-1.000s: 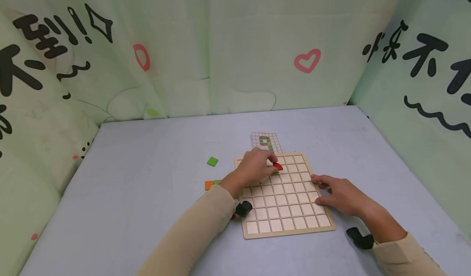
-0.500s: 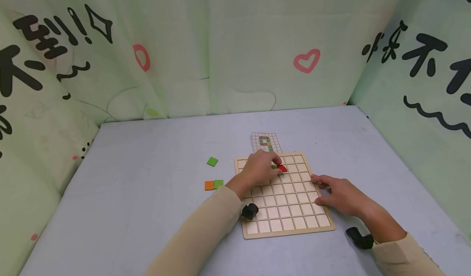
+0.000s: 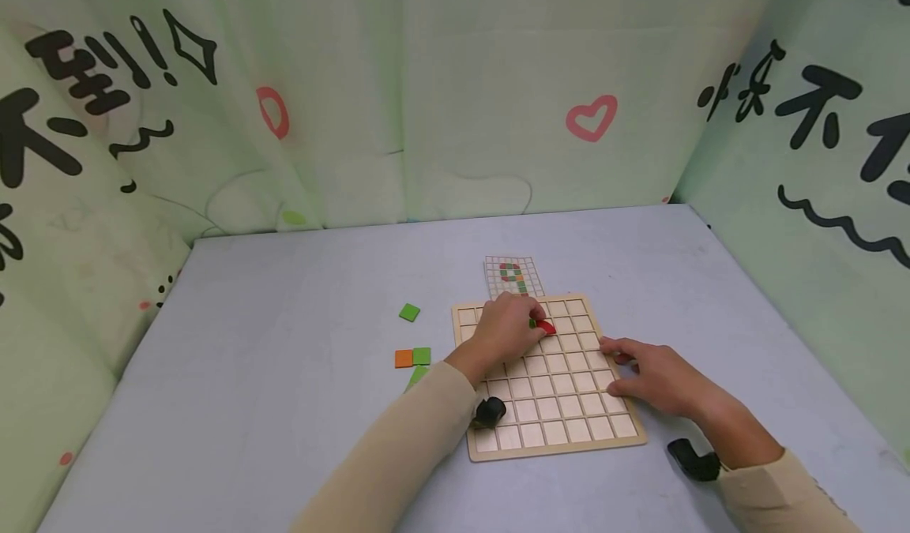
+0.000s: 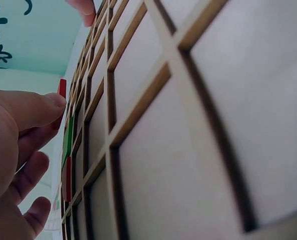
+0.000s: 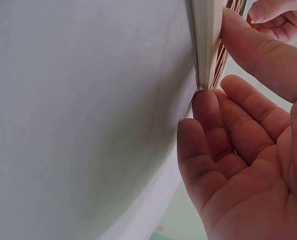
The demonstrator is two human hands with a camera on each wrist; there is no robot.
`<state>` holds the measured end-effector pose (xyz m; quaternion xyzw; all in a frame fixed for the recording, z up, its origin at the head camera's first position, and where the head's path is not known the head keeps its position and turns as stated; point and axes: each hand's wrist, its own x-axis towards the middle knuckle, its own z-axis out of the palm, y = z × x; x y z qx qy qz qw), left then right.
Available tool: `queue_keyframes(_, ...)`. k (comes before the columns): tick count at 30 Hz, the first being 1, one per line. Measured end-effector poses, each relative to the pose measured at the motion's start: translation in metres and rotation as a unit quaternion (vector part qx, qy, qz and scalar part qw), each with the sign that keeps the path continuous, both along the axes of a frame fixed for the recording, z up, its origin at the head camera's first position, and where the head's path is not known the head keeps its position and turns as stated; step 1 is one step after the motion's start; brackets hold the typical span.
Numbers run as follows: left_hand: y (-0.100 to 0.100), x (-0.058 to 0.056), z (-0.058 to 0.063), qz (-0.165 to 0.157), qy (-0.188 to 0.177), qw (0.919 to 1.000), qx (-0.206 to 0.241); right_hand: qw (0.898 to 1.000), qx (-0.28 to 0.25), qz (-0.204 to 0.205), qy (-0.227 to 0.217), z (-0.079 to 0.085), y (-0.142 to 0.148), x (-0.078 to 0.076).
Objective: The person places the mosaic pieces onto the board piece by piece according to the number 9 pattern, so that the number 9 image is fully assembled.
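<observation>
My left hand (image 3: pixel 502 331) pinches a red curved-edged tile (image 3: pixel 546 327) between thumb and finger, over the upper part of a wooden grid board (image 3: pixel 569 408). In the left wrist view, the red tile stands at the fingertips, and a green tile (image 4: pixel 68 136) and another red tile (image 4: pixel 67 179) lie on the board beside it. My right hand (image 3: pixel 659 375) rests against the board's right edge. The right wrist view shows its thumb and fingertips touching the side of the frame (image 5: pixel 208 45). Part of the board's upper left is hidden behind my left hand.
A pattern card (image 3: pixel 531 268) with a coloured figure lies behind the board. Left of the board are an orange tile (image 3: pixel 404 358), a green tile (image 3: pixel 422 355) beside it, another green tile (image 3: pixel 417 375) partly behind the sleeve, and a separate green tile (image 3: pixel 409 313).
My left hand has moved a little right and toward me over the board with the red tile. More green tiles have come into view behind the sleeve. The right hand has stayed put.
</observation>
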<state>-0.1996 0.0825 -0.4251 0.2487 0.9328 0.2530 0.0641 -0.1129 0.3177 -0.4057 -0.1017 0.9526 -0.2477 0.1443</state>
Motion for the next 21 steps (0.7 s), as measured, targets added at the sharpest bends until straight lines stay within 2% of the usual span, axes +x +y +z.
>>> queue_keyframes(21,0.0044,-0.002,-0.0054,0.013,0.018,0.9997,-0.011,1.0,-0.006,-0.006,-0.006,-0.0016,-0.0003,0.0005)
